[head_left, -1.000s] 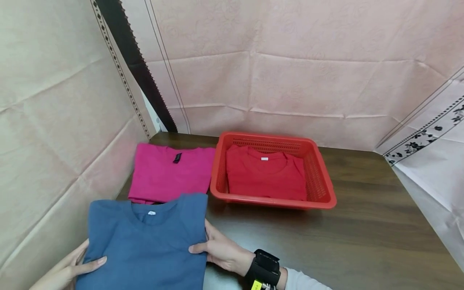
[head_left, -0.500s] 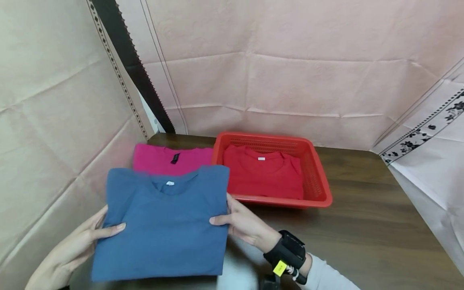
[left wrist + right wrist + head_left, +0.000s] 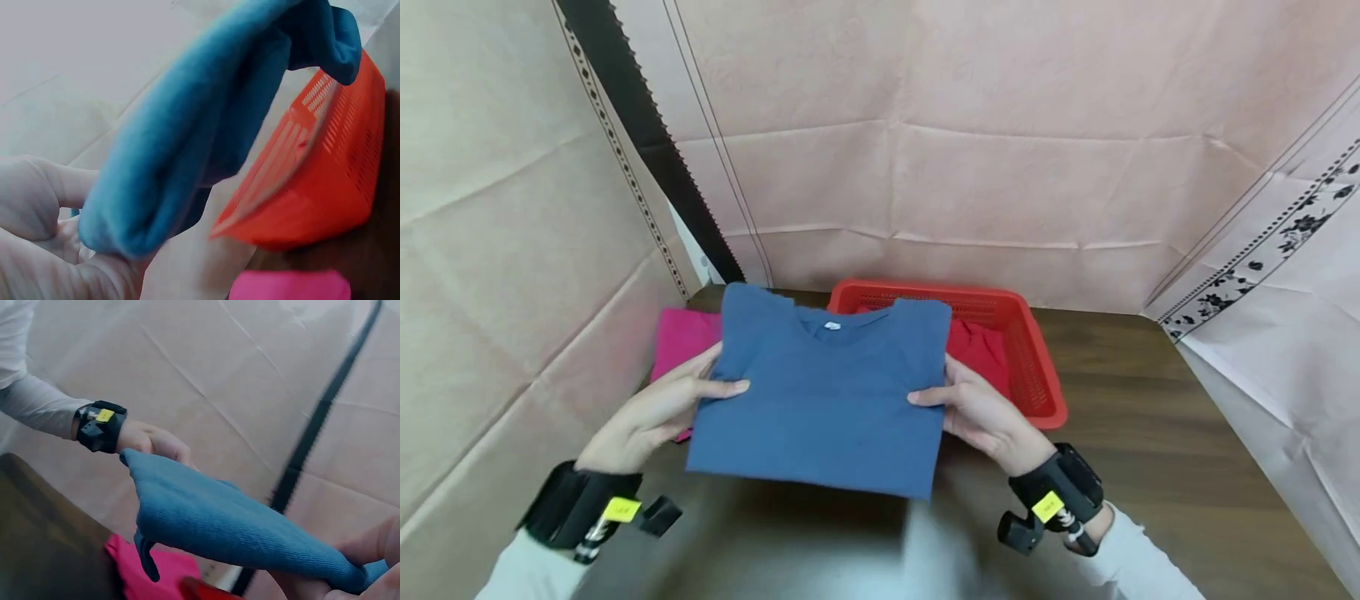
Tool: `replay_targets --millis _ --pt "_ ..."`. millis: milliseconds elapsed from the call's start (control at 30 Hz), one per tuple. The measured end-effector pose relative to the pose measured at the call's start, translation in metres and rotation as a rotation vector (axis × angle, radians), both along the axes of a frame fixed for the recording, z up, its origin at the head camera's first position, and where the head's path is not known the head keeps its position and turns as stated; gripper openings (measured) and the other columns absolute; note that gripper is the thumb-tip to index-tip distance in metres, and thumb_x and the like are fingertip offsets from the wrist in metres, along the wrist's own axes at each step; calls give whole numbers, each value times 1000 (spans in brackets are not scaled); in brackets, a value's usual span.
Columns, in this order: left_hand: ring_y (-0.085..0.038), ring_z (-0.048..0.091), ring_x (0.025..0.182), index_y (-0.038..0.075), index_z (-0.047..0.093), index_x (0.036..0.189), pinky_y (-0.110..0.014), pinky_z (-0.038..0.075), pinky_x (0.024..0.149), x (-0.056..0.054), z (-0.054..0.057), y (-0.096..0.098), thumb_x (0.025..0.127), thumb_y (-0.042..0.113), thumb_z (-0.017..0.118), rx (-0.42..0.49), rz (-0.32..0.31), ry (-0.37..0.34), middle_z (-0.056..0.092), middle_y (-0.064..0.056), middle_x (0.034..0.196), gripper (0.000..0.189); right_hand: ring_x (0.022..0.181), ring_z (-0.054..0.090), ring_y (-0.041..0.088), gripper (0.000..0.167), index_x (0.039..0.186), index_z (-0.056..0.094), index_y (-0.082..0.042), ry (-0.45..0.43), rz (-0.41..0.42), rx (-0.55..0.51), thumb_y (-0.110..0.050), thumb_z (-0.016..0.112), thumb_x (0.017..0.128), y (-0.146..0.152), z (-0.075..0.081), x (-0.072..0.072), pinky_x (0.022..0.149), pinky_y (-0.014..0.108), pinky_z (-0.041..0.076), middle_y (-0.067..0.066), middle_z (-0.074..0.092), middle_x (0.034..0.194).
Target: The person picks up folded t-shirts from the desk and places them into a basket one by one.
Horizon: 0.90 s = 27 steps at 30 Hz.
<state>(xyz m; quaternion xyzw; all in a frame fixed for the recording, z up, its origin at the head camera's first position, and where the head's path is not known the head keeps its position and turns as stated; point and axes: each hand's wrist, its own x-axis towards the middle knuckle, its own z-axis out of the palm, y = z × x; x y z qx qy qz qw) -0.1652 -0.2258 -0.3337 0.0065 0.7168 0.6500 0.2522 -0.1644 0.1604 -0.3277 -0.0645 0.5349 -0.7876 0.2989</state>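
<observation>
A folded blue T-shirt [image 3: 827, 400] is held up level above the table, its neckline with a white tag facing away from me. My left hand [image 3: 658, 408] grips its left side, thumb on top and fingers underneath. On the opposite side my right hand [image 3: 988, 412] pinches the edge the same way. Behind the shirt stands a red plastic basket [image 3: 1037, 367], partly covered by it. A red T-shirt [image 3: 981, 354] lies in the basket, mostly hidden. To the left, part of a pink T-shirt [image 3: 681, 337] shows on the table. The left wrist view shows the blue shirt's folded layers [image 3: 169, 137].
The brown wooden table [image 3: 1120, 400] extends right of the basket. Patterned cloth walls [image 3: 962, 192] stand behind it and on the left side. Each wrist wears a black strap [image 3: 580, 504] with a small camera.
Both hands have lifted the blue T-shirt and carried it forward and to the right, from the near left over the pink shirt toward the basket. The basket's contents look unchanged.
</observation>
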Motion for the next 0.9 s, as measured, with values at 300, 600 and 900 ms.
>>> replay_targets --millis 300,600,900 --pt "-34 25 147 31 -3 164 -46 43 111 -57 5 66 101 9 60 205 -62 -40 12 -9 168 92 129 53 29 70 160 10 -15 -12 -23 84 6 44 102 59 7 -38 99 42 53 16 28 157" --pt "-36 15 150 29 -3 164 -54 29 119 -89 -6 122 102 4 55 287 -24 -96 3 -9 169 89 124 56 25 78 162 -1 -13 -11 -74 193 4 46 103 108 -3 -70 98 43 54 16 25 157" --pt "-31 17 152 26 0 164 -52 20 122 -110 -36 167 100 -5 52 319 12 -67 13 -8 168 88 149 21 40 80 164 -6 -18 -20 -184 270 -1 45 105 129 -30 -92 120 58 23 16 7 169"
